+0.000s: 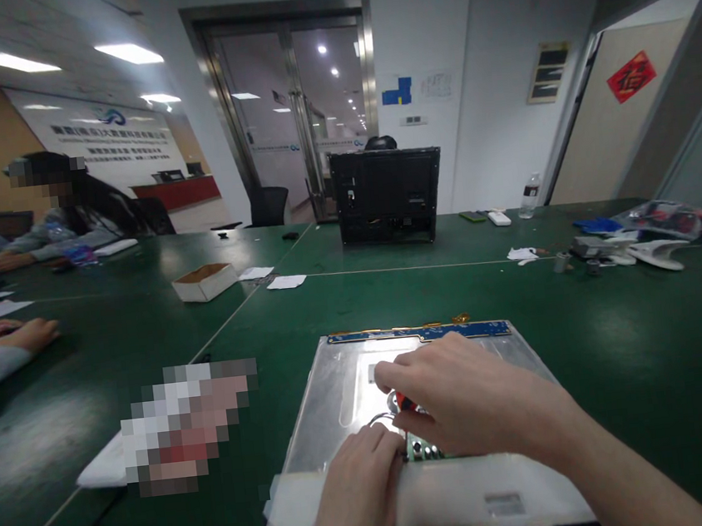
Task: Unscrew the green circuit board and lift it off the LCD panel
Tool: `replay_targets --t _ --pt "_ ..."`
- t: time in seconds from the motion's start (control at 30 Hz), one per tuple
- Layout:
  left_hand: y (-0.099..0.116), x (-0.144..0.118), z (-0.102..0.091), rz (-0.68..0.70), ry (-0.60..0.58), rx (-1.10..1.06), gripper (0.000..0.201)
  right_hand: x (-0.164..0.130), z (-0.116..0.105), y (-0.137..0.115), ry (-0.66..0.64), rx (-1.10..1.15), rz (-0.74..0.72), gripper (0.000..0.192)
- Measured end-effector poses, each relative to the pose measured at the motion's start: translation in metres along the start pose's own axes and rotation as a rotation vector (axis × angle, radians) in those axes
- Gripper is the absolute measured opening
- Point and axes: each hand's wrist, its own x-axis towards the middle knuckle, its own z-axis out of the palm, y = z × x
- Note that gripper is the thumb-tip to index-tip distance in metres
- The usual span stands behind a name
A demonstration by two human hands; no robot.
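A flat display panel (307,410) lies before me with its bare metal back facing up. A blue circuit strip (359,338) runs along its far edge, and a white sheet (476,497) covers the near part. My right hand (458,386) is closed around a red-and-black screwdriver (407,402), held upright over a small green circuit board (421,448). My left hand (364,479) rests on the panel just left of the board, fingers extended, fingertips beside the screwdriver's shaft. My right hand and forearm hide part of the board.
A blurred-out item (192,426) lies left of the panel. Beyond are an open box (206,282), paper pieces (287,282) and a black monitor (389,196). Bagged items (672,218) and a bottle (529,196) are at right. Other people's hands (36,334) rest at left.
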Motion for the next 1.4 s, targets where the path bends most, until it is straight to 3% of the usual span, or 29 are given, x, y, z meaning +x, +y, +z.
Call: replay_targets --t 0.2,0.43,0.73,1.0,1.4 --pt "0.0008 0.0002 0.0009 0.003 0.045 -0.001 0.025 -0.0032 -0.0028 0.0003 -0.025 0.019 -0.049 0.012" --pt "-0.0001 -0.0015 0.0009 0.022 0.086 0.009 0.021 0.0017 -0.0006 0.0003 -0.001 -0.007 0.021 0.008" --pt "0.0014 -0.0004 0.0001 0.033 0.074 0.004 0.022 -0.0024 -0.0045 0.0022 -0.015 0.062 -0.027 0.011" --pt "0.002 -0.0012 -0.0009 0.019 0.07 -0.02 0.022 0.0027 -0.0025 0.0001 -0.007 -0.012 0.046 0.012" --pt "0.0024 -0.0006 -0.0014 0.039 0.08 -0.028 0.02 0.0005 -0.0022 -0.0002 0.001 0.017 -0.019 0.011"
